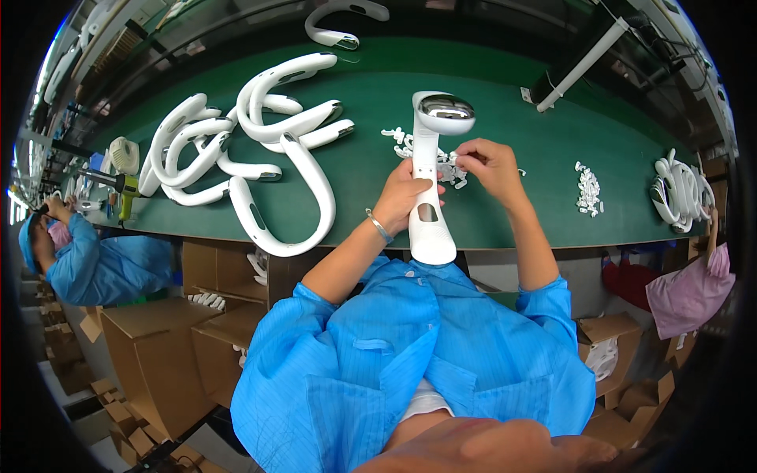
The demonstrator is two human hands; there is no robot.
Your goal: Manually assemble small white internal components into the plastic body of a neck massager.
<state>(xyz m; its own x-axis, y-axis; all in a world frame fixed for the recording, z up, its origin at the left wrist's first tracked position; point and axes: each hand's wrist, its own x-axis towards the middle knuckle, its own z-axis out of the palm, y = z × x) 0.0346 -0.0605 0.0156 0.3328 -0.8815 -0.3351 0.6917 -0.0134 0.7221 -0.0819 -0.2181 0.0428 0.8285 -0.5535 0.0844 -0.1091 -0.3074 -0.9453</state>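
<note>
My left hand (404,197) grips a white curved neck massager (426,146) around its middle, fingers behind it and thumb across the front. The massager stands on end at the table's near edge, with a shiny chrome pad (446,107) at its top and a dark oval window lower down. Just right of it, my right hand (490,167) has thumb and forefinger pinched on a small white plastic part (453,158), mostly hidden by the fingertips. Behind both lies a loose pile of small white plastic parts (404,145), partly covered by the massager.
Several white U-shaped massagers (309,189) lie heaped to the left on the green table (505,102). Another small-part pile (587,191) and more massagers (676,191) are to the right. A power screwdriver (126,185) sits far left. Co-workers (110,264) stand at both sides; cardboard boxes (158,347) fill the floor.
</note>
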